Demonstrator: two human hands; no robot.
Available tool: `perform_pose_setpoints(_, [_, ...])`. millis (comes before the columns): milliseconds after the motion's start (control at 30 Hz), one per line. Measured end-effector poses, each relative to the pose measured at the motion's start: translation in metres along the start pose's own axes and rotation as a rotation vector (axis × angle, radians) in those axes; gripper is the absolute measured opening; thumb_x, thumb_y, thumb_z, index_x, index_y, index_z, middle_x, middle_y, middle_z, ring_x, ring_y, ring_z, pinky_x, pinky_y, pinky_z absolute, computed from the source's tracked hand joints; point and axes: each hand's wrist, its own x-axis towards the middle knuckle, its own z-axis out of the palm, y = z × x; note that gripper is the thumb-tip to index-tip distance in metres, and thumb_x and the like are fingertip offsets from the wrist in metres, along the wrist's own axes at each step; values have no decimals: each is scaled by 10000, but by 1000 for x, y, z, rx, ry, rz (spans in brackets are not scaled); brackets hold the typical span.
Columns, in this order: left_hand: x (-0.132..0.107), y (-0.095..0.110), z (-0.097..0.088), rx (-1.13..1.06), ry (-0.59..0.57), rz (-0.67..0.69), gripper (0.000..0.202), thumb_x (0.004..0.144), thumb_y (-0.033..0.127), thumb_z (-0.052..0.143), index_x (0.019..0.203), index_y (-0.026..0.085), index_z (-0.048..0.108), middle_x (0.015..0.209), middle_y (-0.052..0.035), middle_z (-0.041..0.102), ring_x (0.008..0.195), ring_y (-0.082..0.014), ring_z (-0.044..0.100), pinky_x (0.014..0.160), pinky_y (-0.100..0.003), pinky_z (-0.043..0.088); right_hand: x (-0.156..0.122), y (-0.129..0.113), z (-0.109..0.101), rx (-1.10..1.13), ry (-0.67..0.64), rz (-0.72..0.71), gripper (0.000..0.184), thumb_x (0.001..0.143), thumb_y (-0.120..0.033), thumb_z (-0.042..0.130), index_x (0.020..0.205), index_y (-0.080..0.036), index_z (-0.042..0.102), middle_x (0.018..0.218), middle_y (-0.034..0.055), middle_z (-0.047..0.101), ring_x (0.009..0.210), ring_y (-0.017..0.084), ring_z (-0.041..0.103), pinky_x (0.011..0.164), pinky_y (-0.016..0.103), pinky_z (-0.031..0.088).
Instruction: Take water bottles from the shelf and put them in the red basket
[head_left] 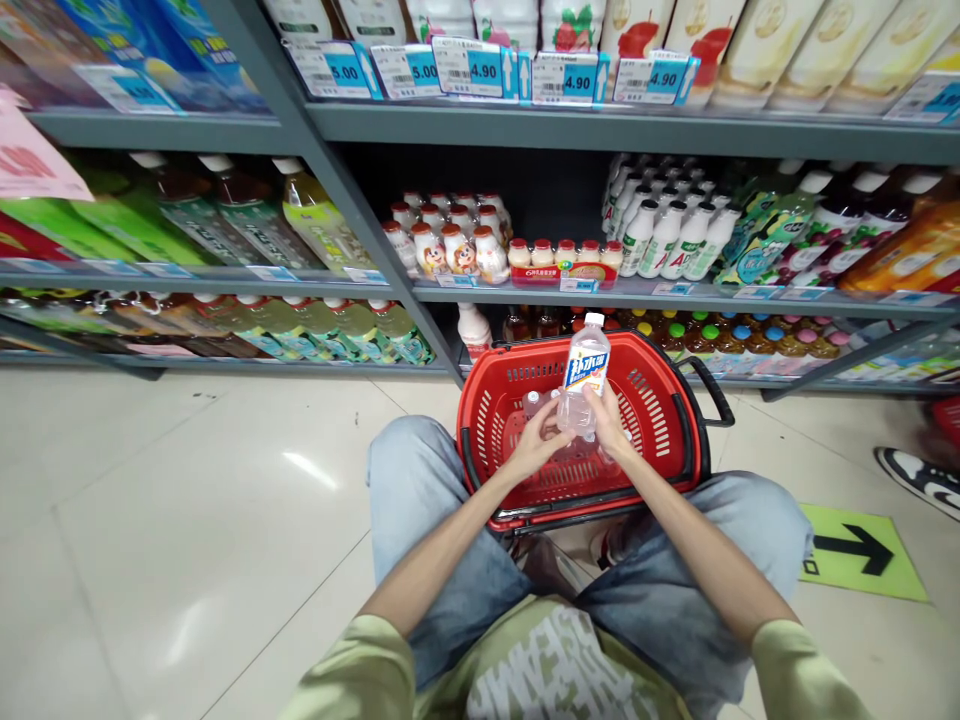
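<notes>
A clear drink bottle (586,362) with a white cap and a blue-and-white label stands nearly upright above the red shopping basket (480,400). My right hand (607,422) grips its right side, thumb against the label. At the bottle's lower left, my left hand (536,442) has its fingers curled against the base. Below my hands, several similar clear bottles (534,402) with pale caps are in the basket, partly covered by my hands. The basket sits between my bent knees, its black handle (712,390) sticking out to the right.
Grey shelving (615,125) fronts me, packed with drinks, including small orange-capped bottles (450,245) and white dark-capped bottles (671,240). Price tags (484,70) line the upper edge. A green arrow sign (862,555) is on the tiled floor. Another person's shoe (919,480) shows at right.
</notes>
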Motion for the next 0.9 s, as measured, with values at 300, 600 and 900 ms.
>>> perform_pose_setpoints(300, [-8, 6, -1, 387, 164, 123, 890, 703, 353, 920, 1485, 171, 538, 1437, -158, 643, 1276, -333, 653, 1033, -435, 594, 7, 2, -2, 33, 152, -23, 597, 813, -590, 762, 1262, -214, 649, 1122, 61, 757, 1017, 253, 704, 963, 380, 535])
perform_pose_setpoints(600, [-12, 10, -5, 738, 348, 333, 714, 689, 179, 911, 1359, 240, 672, 1299, -58, 739, 1103, -273, 735, 1070, -458, 583, 18, -11, -5, 479, 303, 87, 451, 802, -614, 771, 1057, -253, 679, 955, -14, 753, 904, 182, 726, 920, 341, 566])
perform_pose_setpoints(900, [-14, 14, -6, 969, 189, 845, 574, 900, 185, 790, 1439, 243, 602, 1281, -99, 744, 1020, -234, 730, 862, -393, 605, 15, -35, -14, 731, 376, 259, 341, 848, -557, 742, 852, -219, 700, 823, -9, 756, 779, 168, 719, 791, 307, 596])
